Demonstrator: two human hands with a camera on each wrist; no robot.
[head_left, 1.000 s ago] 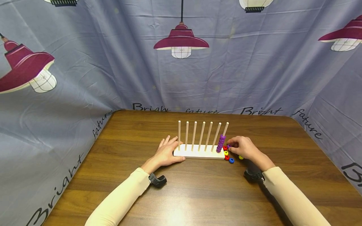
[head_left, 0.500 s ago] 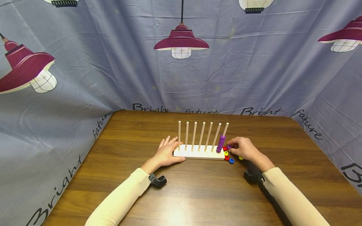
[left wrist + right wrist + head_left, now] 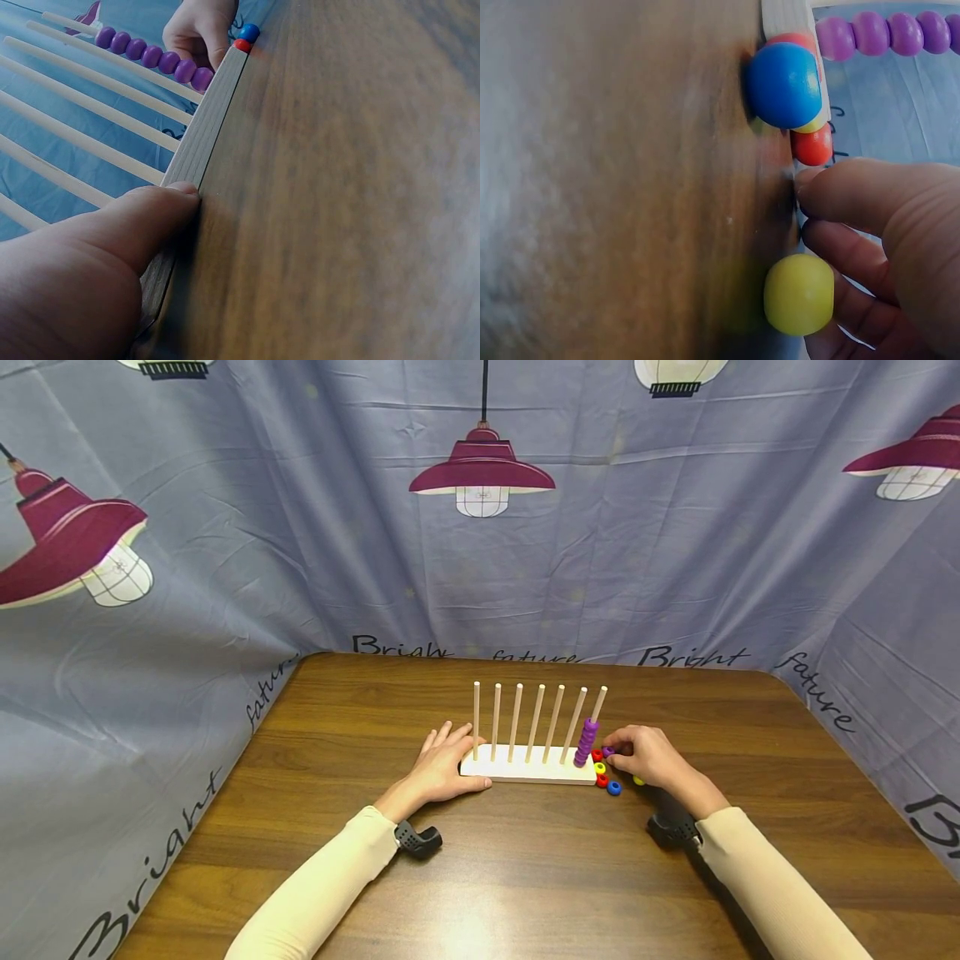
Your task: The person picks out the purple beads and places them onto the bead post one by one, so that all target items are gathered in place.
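A pale wooden peg stand [image 3: 525, 768] with a row of upright pegs sits on the table. My left hand [image 3: 438, 768] holds its left end, thumb [image 3: 161, 214] along the front edge and fingers around the back. Several purple beads [image 3: 587, 743] are stacked on the rightmost peg; the other pegs are bare. To the right of the stand, my right hand [image 3: 651, 756] pinches a loose purple bead [image 3: 608, 751] low at the table between thumb and fingertips. In the right wrist view the thumb [image 3: 855, 196] and fingers hide that bead.
Beside the stand's right end lie red beads [image 3: 602, 781], a yellow bead [image 3: 600, 768] and a blue bead [image 3: 784, 85]. Another yellow bead [image 3: 799, 294] lies under the right hand. Grey printed curtains [image 3: 480, 577] hang behind the brown wooden table [image 3: 525, 877].
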